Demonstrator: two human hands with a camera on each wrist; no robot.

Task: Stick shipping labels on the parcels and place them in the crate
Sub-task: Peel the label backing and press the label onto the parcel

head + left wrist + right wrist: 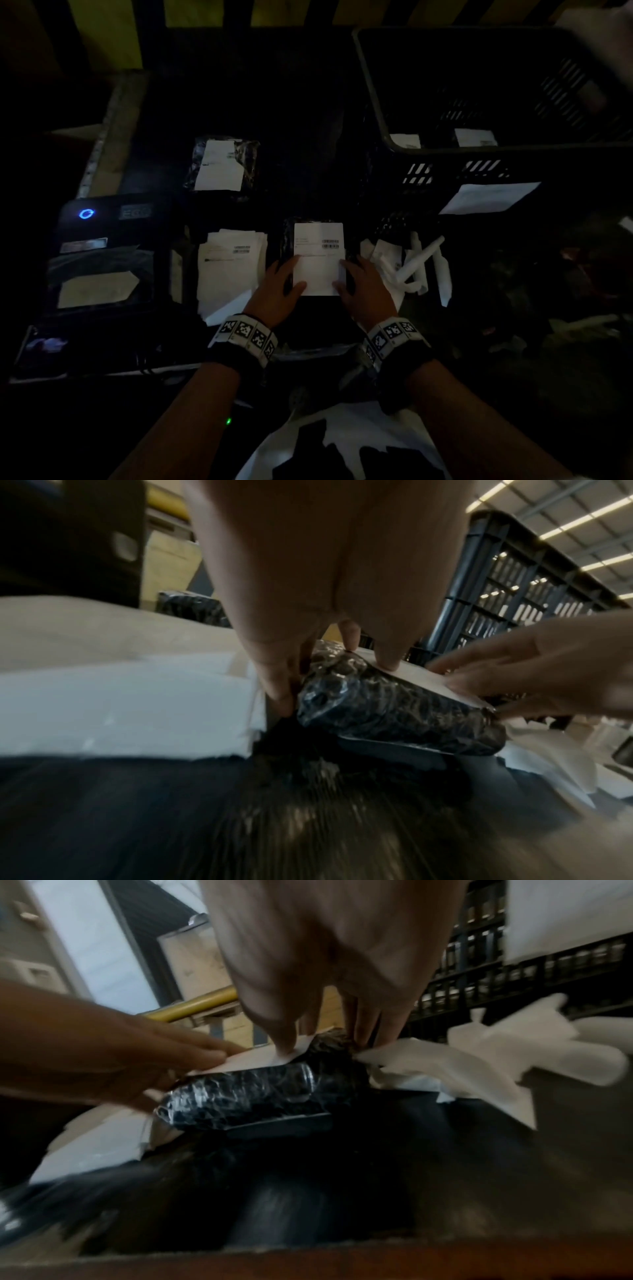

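Hands work one black wrapped parcel point(287, 240) lying on the dark table point(291, 85) right in front of the person. A white label point(318, 257) lies along its top. The left hand point(279, 294) presses the label's near left edge with fingers fairly straight; in the left wrist view its thumb point(274, 674) goes down the parcel's side while fingertips point(387, 656) bear on the label. The right hand point(363, 291) lies flat on the label's right edge, a fingertip point(284, 1042) pushing the label's corner down; neither hand curls round anything.

Writing on the label is a barcode point(330, 244) at the upper right and some small lines of print at the left, too dim and small to read.

Just left of the parcel lies a stack of labels point(229, 267), the top one also barcoded. Farther back sits a second parcel point(222, 164), already bearing a label. Right of the hands lie curled backing strips point(418, 263). The crate point(376, 102), black and slotted, stands at the back right with two labelled parcels point(474, 137) inside at its near wall, and a white sheet point(489, 197) on its near outer side. At the left a printer point(102, 246) shows a blue ring light point(86, 213); its badge cannot be read.
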